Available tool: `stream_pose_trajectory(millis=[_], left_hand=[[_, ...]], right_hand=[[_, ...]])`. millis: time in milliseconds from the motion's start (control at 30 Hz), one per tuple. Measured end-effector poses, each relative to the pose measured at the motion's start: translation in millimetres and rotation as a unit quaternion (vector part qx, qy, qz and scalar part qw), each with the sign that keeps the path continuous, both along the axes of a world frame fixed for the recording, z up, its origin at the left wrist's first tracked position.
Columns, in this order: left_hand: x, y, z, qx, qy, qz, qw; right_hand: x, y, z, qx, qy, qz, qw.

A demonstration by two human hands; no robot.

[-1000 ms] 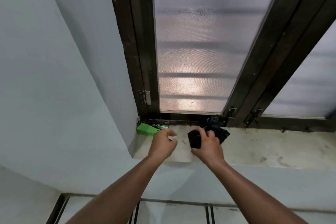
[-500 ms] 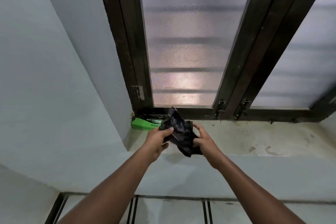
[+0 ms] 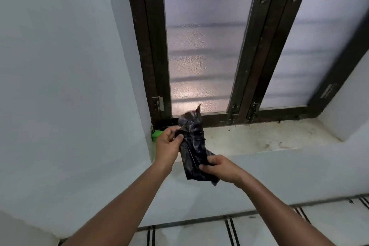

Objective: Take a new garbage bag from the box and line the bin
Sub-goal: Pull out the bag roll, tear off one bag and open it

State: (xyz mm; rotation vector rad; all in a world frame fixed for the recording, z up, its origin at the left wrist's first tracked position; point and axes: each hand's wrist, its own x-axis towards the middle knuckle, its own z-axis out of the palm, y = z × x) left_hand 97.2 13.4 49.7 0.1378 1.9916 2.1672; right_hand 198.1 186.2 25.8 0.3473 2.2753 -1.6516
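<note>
Two hands, left hand (image 3: 167,144), right hand (image 3: 219,168), pinching garbage bag (image 3: 193,142) (folded) above sill (image 3: 259,136)

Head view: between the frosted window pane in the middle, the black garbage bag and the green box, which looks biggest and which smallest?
1. Frosted window pane, by far.
2. Black garbage bag, still folded, nearer the camera.
3. Green box, mostly hidden behind the left hand, so its true size is unsure.

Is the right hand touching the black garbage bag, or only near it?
Touching. The head view shows the right hand with its fingers closed on the lower end of the black garbage bag; no gap shows between them.
</note>
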Motion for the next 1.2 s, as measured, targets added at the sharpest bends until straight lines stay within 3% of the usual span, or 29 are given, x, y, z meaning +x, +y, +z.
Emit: stream_pose_trajectory(millis=[133, 267, 333, 400, 467, 533, 600, 667, 767, 833, 900, 1033, 1200], left_hand=[[22, -35, 7, 0.017, 0.003, 0.006, 1.0], [42, -71, 4, 0.045, -0.01, 0.057, 0.997], [55, -88, 2, 0.027, -0.05, 0.033, 0.998], [73, -104, 0, -0.003, -0.115, -0.06, 0.992], [96, -125, -7, -0.046, -0.17, -0.202, 0.963], [120, -146, -13, -0.093, -0.178, -0.351, 0.915], [139, -161, -17, -0.109, -0.158, -0.421, 0.887], [156, -169, -19, -0.098, -0.139, -0.379, 0.91], [175, -173, -14, -0.09, -0.075, -0.238, 0.964], [190, -178, -6, -0.099, -0.043, -0.182, 0.977], [208, -189, 4, -0.097, -0.068, -0.163, 0.98], [245, -221, 11, -0.04, -0.201, -0.236, 0.95], [300, -251, 7, -0.012, -0.196, -0.155, 0.968]], right_hand=[[35, -45, 4, -0.009, 0.032, -0.022, 0.999], [77, -89, 4, -0.042, -0.003, 0.005, 0.999], [96, -111, 4, -0.064, -0.013, -0.017, 0.998], [107, -128, 4, -0.119, -0.021, -0.092, 0.988], [116, -143, 9, -0.17, -0.011, -0.162, 0.972], [121, -154, 14, -0.229, 0.012, -0.239, 0.944], [127, -163, 22, -0.269, 0.033, -0.309, 0.911], [141, -171, 31, -0.291, 0.033, -0.332, 0.897], [174, -187, 44, -0.243, -0.033, -0.222, 0.944], [194, -203, 46, -0.197, -0.049, -0.159, 0.966], [211, -220, 48, -0.162, -0.025, -0.177, 0.971], [243, -237, 49, -0.191, 0.031, -0.257, 0.947], [285, -269, 45, -0.218, 0.039, -0.276, 0.935]])
